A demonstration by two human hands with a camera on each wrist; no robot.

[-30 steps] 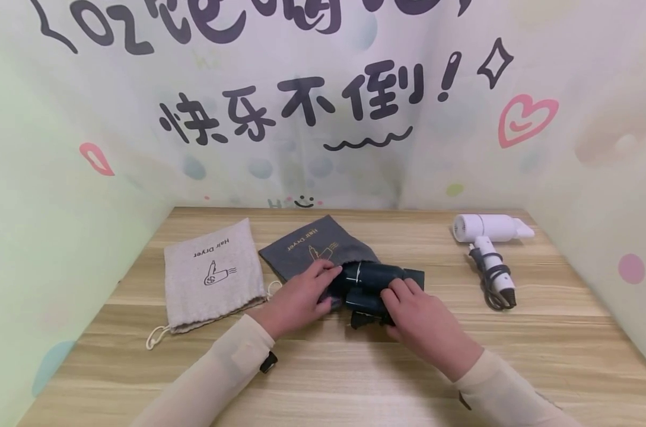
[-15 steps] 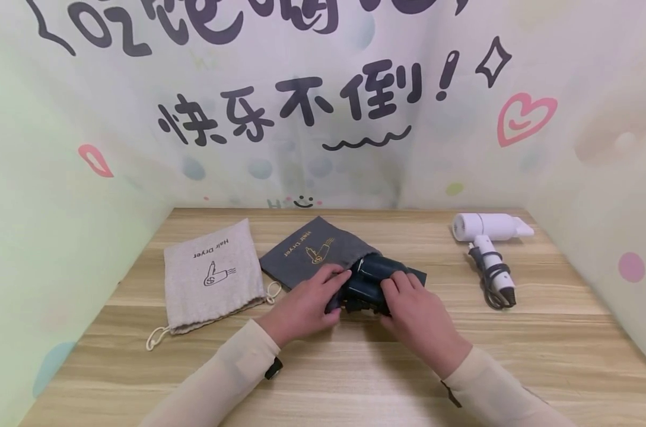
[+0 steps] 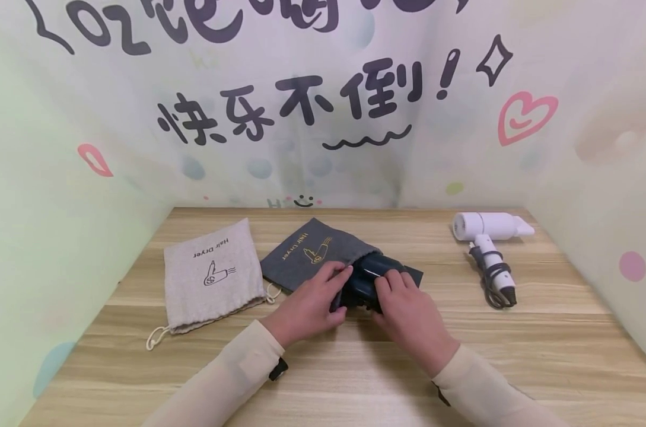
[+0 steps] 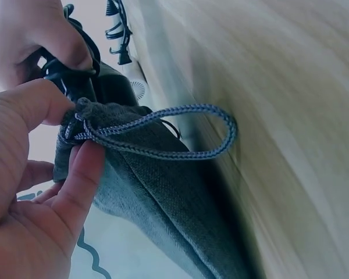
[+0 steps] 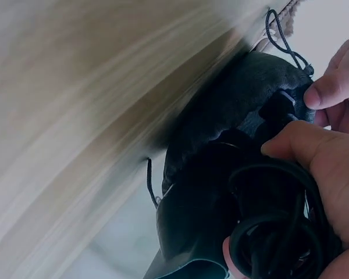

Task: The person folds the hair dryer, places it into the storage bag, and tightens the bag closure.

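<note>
Dark hair dryer (image 3: 369, 271) Partway Into Gray Bag (image 3: 325, 243)

In the head view, the dryer sits just below the middle of the frame. One end is hidden inside the bag. The left hand (image 3: 306, 305) pinches the bag's mouth, and the right hand (image 3: 414, 314) grips the dryer. A second ago, more of the dryer showed, and the right hand was farther right.

In the left wrist view, the left hand is cut off at the left edge. Its fingers squeeze the bag's rim beside a cord loop (image 4: 180, 108).

In the right wrist view, the right hand, cut off at the right edge, holds the dryer with its wound-up cable (image 5: 237, 247). It's too dark there to see the handle well.
</note>
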